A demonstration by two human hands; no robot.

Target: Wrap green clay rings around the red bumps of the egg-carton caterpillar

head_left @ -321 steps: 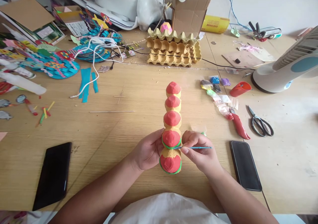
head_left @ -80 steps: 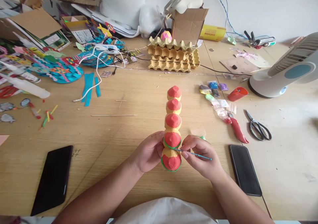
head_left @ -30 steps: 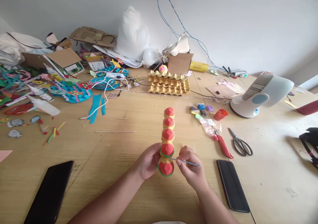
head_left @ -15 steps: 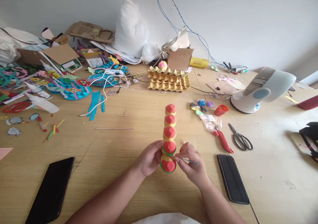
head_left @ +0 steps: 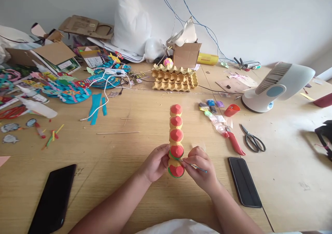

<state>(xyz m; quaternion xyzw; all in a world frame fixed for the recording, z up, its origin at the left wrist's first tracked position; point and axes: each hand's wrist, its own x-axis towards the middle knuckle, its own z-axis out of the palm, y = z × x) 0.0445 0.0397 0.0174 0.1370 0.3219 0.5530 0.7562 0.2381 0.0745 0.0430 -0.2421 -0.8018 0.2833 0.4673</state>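
Note:
A strip of yellow egg-carton cups with red-painted tops [head_left: 176, 130] lies lengthwise on the wooden table [head_left: 124, 158]. Green rims ring its two nearest cups. My left hand [head_left: 155, 163] is closed on the strip's near end from the left. My right hand [head_left: 201, 168] pinches a thin blue stick-like tool [head_left: 198, 167], whose tip touches the strip between the two nearest cups.
A black phone [head_left: 245, 182] lies right of my hands, another phone [head_left: 52, 201] at the lower left. Scissors [head_left: 252, 142], a red-handled knife [head_left: 236, 144], a red cup [head_left: 231, 110] and small clay packets [head_left: 212, 106] lie to the right. Stacked egg trays [head_left: 173, 80] and a fan [head_left: 278, 87] stand farther back.
The view first lifted to show the wall, then dipped a little. My hands stay on the strip's near end, the tool tip working at the green rims.

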